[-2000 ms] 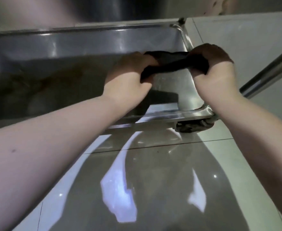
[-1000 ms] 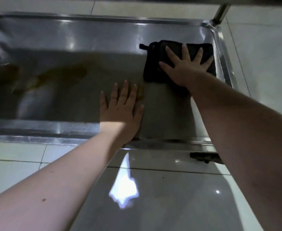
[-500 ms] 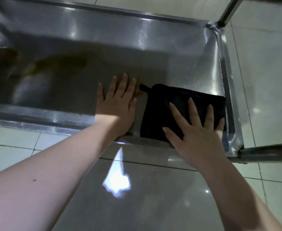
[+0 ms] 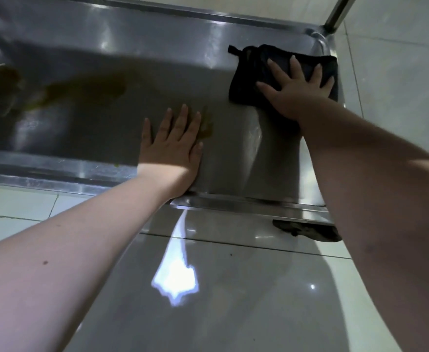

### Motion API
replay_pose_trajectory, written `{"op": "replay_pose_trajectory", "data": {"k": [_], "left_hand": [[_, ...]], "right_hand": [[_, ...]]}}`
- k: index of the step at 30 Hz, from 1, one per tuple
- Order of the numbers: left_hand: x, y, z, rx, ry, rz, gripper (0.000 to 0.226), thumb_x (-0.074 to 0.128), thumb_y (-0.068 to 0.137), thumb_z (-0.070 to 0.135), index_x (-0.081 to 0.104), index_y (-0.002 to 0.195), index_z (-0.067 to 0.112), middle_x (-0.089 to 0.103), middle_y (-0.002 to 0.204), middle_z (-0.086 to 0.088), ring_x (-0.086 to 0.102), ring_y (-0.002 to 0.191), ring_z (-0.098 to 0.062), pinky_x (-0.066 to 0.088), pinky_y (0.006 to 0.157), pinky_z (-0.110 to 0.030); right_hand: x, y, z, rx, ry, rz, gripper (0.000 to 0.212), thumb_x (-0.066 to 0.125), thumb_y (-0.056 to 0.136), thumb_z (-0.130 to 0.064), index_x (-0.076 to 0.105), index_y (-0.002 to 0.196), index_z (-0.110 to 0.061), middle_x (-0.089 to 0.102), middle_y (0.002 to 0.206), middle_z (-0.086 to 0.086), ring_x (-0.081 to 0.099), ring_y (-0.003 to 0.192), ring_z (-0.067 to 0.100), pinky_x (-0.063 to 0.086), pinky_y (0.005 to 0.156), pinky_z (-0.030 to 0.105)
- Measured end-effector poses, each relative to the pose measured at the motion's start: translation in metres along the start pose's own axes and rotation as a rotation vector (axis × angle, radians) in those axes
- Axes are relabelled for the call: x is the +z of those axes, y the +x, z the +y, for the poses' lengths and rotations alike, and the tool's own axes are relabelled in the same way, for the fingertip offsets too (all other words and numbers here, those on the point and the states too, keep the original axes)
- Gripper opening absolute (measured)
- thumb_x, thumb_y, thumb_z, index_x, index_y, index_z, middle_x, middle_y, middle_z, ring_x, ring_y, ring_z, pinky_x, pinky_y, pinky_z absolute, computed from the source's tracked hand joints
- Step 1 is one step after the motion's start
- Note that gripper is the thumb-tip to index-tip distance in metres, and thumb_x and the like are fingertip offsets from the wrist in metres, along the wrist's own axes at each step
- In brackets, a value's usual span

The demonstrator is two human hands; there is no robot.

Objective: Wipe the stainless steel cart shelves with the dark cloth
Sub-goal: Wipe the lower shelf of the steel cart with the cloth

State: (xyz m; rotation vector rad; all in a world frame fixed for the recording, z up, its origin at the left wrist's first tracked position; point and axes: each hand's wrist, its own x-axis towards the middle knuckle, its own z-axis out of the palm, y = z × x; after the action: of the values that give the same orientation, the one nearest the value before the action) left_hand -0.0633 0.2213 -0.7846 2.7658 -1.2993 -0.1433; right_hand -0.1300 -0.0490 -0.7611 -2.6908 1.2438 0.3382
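Splayed fingers [image 4: 277, 70] of right hand [image 4: 297, 97] flat on dark cloth [image 4: 245, 81]; left hand [image 4: 172, 148] flat on shelf [image 4: 101, 130].

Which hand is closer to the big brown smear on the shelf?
Left. The left hand lies flat just right of the smear; the right hand presses the cloth farther right.

Cloth [image 4: 245, 80] in the far right corner of the cart shelf [image 4: 101, 133], both hands on the shelf.
The cloth lay flat on the shelf under the right hand [image 4: 294, 96]. The left hand [image 4: 172, 151] rested on the shelf nearer the front rim, left of the cloth and apart from it. A stain [image 4: 86, 90] lay further left. A post [image 4: 336, 13] rose at the far right corner; a wheel [image 4: 307, 231] sat below the front right edge, on the floor [image 4: 233, 301].
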Motion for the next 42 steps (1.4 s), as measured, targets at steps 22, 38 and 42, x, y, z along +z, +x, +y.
{"op": "replay_pose_trajectory", "data": {"k": [22,38,42], "left_hand": [[-0.023,0.007,-0.099,0.035,0.026,-0.032,0.053,0.022,0.105,0.044,0.014,0.156,0.036,0.007,0.166,0.002,0.000,0.152,-0.028,0.000,0.121,-0.050],[-0.014,0.007,-0.099,0.035,0.050,-0.004,0.063,0.014,0.097,0.046,0.006,0.158,0.031,0.001,0.166,0.003,-0.004,0.152,-0.025,-0.004,0.119,-0.053],[-0.014,0.010,-0.099,0.026,0.036,-0.023,0.061,0.015,0.101,0.045,0.004,0.158,0.027,-0.003,0.166,0.003,-0.007,0.152,-0.023,-0.006,0.119,-0.050]], "right_hand": [[0.052,-0.178,0.016,0.003,-0.052,0.013,0.070,0.020,0.083,-0.080,-0.009,0.145,-0.063,-0.015,0.164,-0.011,-0.013,0.148,0.041,-0.009,0.117,0.060],[0.057,-0.180,-0.102,-0.118,-0.063,-0.065,0.069,0.007,0.086,-0.078,-0.027,0.142,-0.057,-0.033,0.159,-0.005,-0.025,0.142,0.049,-0.010,0.110,0.071],[0.040,-0.123,-0.110,-0.122,-0.034,-0.038,0.067,0.013,0.088,-0.080,-0.017,0.144,-0.061,-0.025,0.161,-0.008,-0.021,0.145,0.046,-0.011,0.111,0.070]]}}
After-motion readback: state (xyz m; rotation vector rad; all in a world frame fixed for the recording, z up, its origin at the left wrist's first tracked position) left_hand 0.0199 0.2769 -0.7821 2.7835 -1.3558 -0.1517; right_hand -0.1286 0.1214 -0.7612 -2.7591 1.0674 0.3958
